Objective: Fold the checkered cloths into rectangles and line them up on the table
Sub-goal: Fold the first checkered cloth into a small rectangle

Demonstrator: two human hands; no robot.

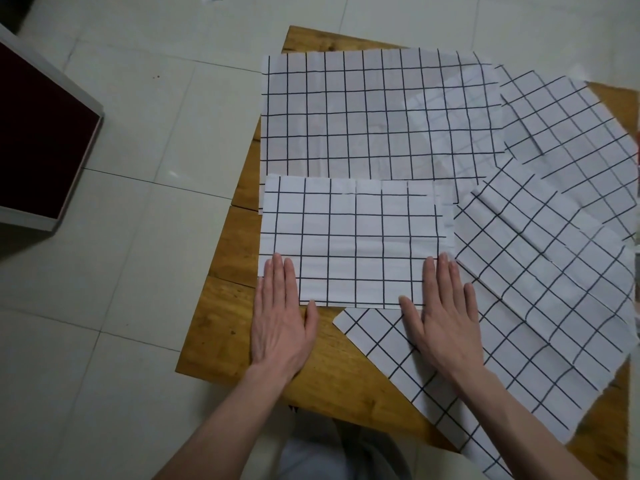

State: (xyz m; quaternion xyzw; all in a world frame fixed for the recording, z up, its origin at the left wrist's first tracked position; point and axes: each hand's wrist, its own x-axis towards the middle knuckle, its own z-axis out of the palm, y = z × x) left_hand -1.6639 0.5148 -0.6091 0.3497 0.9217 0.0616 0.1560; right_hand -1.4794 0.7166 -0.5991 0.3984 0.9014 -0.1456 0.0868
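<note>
Head: fingers (pixel 277 275) press folded cloth (pixel 353 237).

A home room: pale floor tiles (pixel 121 150), wooden table (pixel 225 323).

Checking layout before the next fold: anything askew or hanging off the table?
Yes. The folded cloth under both flat hands sits square to the large cloth behind it, but the cloth on the right lies rotated, its near corner past the table edge. Another cloth at the far right is also askew.

cloths: 4 (pixel 353 237) | table: 1 (pixel 221 327) | hands: 2 (pixel 280 323)
</note>
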